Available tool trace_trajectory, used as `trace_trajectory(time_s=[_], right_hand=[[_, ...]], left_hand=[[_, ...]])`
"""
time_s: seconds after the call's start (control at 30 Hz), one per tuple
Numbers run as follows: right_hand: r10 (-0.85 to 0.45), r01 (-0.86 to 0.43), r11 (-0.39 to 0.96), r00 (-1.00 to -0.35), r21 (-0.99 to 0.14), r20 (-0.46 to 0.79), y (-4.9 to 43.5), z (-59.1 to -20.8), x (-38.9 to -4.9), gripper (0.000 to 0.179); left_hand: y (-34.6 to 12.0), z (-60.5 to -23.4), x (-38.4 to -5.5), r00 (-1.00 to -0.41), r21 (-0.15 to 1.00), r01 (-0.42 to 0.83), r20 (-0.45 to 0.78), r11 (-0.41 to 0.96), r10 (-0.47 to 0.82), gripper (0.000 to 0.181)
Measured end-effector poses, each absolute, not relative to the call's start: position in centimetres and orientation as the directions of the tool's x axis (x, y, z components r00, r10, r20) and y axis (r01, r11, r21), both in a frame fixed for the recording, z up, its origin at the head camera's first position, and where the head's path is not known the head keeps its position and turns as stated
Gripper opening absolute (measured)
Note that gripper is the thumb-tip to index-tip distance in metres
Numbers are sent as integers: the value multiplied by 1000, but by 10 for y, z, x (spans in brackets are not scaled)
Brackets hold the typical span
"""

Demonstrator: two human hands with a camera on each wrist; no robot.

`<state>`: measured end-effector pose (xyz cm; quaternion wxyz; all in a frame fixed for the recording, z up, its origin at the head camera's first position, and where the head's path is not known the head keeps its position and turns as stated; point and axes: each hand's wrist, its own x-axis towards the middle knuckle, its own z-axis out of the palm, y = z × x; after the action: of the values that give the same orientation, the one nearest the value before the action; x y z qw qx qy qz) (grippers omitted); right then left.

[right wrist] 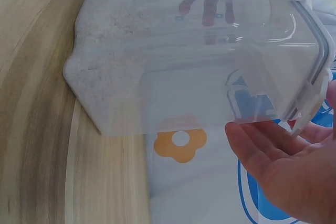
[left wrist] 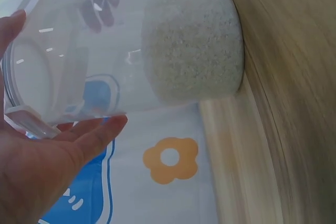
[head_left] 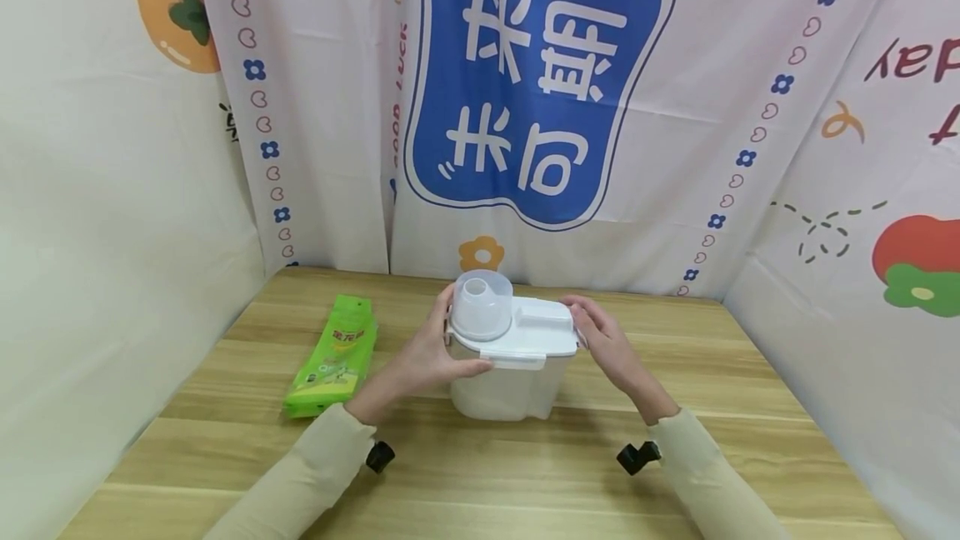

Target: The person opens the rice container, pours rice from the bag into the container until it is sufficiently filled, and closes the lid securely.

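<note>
A translucent rice storage container [head_left: 501,386] stands upright on the table, its lower part holding pale rice grains [left wrist: 194,45]. The white lid [head_left: 536,327] is on it, with a clear round cup [head_left: 482,307] on the lid's left side. My left hand [head_left: 437,348] grips the container's left end near the lid, thumb at the front and fingers behind. At the right end, my right hand [head_left: 603,340] holds the rim, its fingers reaching behind. Beside that hand, a side clip [right wrist: 312,103] angles away from the container wall.
A green plastic packet [head_left: 335,361] lies left of the container on the wooden table [head_left: 510,482]. Printed cloth [head_left: 337,107] hangs behind the table's back edge, and further cloth walls flank both sides.
</note>
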<state>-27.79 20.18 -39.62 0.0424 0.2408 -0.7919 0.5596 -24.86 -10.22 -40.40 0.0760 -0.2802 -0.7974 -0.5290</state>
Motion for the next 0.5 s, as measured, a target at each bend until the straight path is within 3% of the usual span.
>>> trace_trajectory(time_s=[0.23,0.5], right_hand=[[-329,-428,274,-883,-861,334,202,-396,-273,40],[-355,-399,268,-887,-877,295,202,-394,-267,46]], left_hand=[[-108,-406,-255,-811,795,545,421,265,406,119],[-116,-403,-261,-802,818,530,398,224,445,123]])
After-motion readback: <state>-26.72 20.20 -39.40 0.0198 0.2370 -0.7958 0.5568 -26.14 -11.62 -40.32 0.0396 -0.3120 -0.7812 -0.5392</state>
